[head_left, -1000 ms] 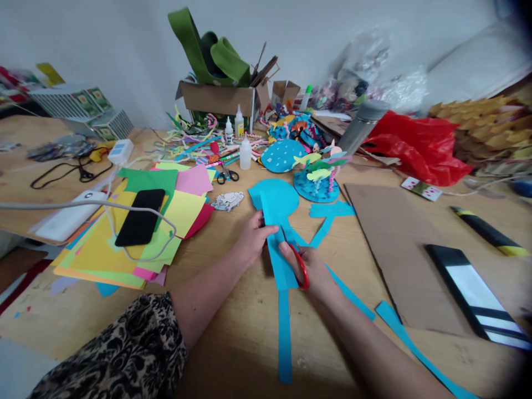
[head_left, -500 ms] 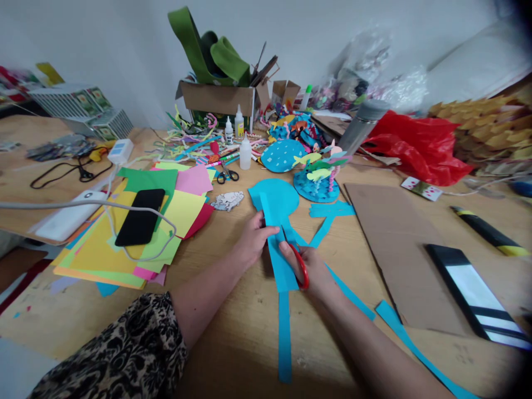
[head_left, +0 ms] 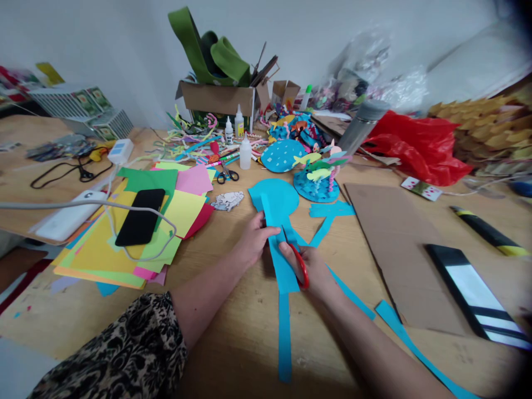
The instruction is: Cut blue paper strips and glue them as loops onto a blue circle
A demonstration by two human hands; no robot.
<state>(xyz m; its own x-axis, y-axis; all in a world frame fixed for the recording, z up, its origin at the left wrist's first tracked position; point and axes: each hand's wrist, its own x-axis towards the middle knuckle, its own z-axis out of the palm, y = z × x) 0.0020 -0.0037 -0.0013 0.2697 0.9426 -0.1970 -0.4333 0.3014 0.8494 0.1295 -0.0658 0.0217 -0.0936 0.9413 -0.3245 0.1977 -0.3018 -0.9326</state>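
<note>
Pinched between thumb and fingers of my left hand (head_left: pixel 253 239) is a long piece of blue paper (head_left: pixel 279 256), gripped at its left edge. My right hand (head_left: pixel 315 270) is closed around red-handled scissors (head_left: pixel 302 266), whose blades lie at the paper's right edge and are partly hidden. Past my hands, a rounded blue paper shape (head_left: pixel 282 191) rests on the table. One narrow blue strip (head_left: pixel 285 338) extends toward me below the held paper. More blue strips (head_left: pixel 322 230) lie to the right of my hands.
Left are stacked coloured papers (head_left: pixel 91 244) under a black phone (head_left: pixel 141 216) and a white cable. Brown cardboard (head_left: pixel 390 238) lies to the right, near a cutter (head_left: pixel 488 230). Behind stand a glue bottle (head_left: pixel 245 154), black scissors (head_left: pixel 228 175) and a blue paper craft with fish shapes (head_left: pixel 316 188).
Almost nothing differs. Both hands keep their grip, and the lower end of the blue paper has shifted very slightly.
</note>
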